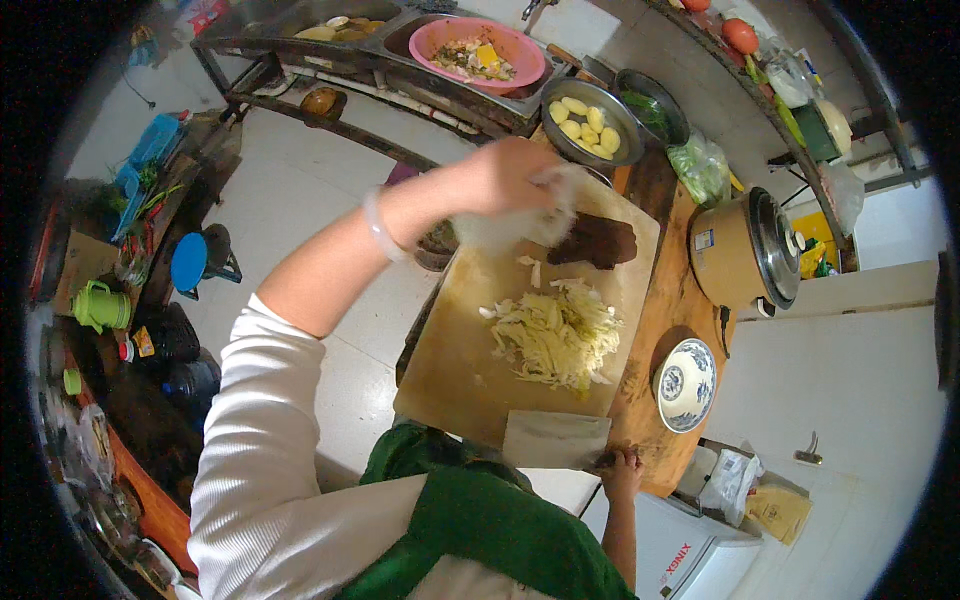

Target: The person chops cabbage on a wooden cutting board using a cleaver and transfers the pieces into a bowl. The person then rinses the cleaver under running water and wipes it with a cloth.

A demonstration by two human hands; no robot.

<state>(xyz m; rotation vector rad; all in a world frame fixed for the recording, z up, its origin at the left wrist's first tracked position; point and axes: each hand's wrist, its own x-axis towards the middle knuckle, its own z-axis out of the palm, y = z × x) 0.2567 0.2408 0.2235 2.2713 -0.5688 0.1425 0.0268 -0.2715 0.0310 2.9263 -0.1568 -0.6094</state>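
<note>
My left hand (517, 176) is raised over the far end of a cutting board (450, 360). It grips a whitish, see-through thing (499, 229), blurred by motion, perhaps a plastic bag. Beside that lies a dark red-brown block of food (592, 241), partly covered by the blur. A loose heap of shredded cabbage (559, 334) sits mid-board. At the near edge, my right hand (624, 474) is closed around the handle of a cleaver (556, 440), whose broad blade lies flat over the board's edge.
Right of the board, a patterned bowl (685, 385) and an electric cooker (742, 251) stand on the wooden counter (645, 390). Beyond are a metal basin of peeled potatoes (634, 150), a pan with greens (679, 124) and a pink basin (420, 52) over the sink. A shelf (772, 112) overhangs the right.
</note>
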